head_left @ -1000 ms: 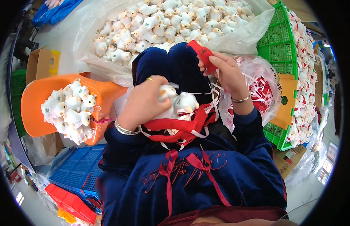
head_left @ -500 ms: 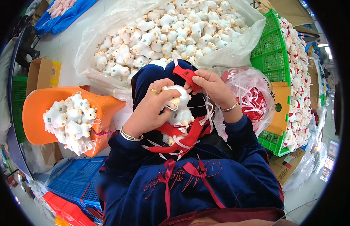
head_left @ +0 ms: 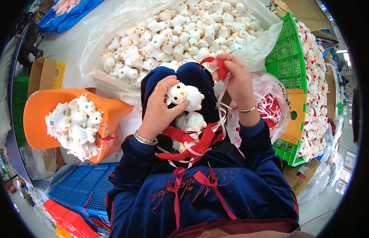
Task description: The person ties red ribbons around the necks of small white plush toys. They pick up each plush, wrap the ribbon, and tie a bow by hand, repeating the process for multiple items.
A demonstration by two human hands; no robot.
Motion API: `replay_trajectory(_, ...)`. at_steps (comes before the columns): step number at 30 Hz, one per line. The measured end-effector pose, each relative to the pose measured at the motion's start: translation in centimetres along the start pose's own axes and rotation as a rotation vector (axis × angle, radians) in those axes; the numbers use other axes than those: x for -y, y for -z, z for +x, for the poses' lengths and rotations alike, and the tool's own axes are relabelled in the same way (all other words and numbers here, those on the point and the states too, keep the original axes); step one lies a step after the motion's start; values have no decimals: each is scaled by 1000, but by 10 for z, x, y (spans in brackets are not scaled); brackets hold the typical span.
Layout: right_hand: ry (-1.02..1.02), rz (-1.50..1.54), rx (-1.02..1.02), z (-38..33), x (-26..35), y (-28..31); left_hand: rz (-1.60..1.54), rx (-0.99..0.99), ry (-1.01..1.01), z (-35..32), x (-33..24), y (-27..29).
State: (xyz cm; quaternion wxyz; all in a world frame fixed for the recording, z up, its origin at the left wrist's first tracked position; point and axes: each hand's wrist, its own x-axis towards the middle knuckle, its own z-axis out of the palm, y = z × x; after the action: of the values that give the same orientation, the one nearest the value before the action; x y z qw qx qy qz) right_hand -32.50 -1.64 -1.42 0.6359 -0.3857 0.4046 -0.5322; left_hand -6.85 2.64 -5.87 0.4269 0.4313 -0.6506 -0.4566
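My left hand [head_left: 162, 109] grips a small white plush sheep [head_left: 184, 96] above my lap, its face turned up and a thin white loop at its head. In my right hand [head_left: 237, 81], raised to the right of the toy, is a red fabric scarf [head_left: 221, 69] pinched between the fingers, with a white ribbon [head_left: 221, 92] trailing down from it. The scarf and the toy are apart. A second plush sheep [head_left: 191, 121] lies on my lap, next to several red scarves [head_left: 200, 147] with white ribbons.
Ahead lies a large clear plastic bag [head_left: 93, 59] full of white plush sheep. An orange chair [head_left: 35, 119] at left carries more. On the right stand a clear bag of red scarves [head_left: 270, 109] and a green crate [head_left: 285, 51]; a blue crate [head_left: 79, 188] sits lower left.
My right hand has lifted the red scarf up and right, away from the toy. My left hand has turned the sheep so that its face shows.
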Motion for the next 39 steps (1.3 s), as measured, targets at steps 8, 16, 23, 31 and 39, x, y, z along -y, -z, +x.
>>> replay_trajectory(8, 32, -585, -30, 21, 30, 30, -268, 27, 191, -5, -7, -9)
replay_trajectory(16, 693, -1379, 420, 22, 22, -24, -172, 255, -327, 11, -50, 5)
replay_trajectory(23, 101, -998, 523, 16, 27, -45, -24, 248, -17, 15, -46, 16)
replay_trajectory(31, -4, -950, 385, 13, 19, -23, -55, 225, -48, 12, -32, 37)
replay_trajectory(39, 21, -704, 492, 10, 3, -50, -425, 258, 246, 17, -41, 25)
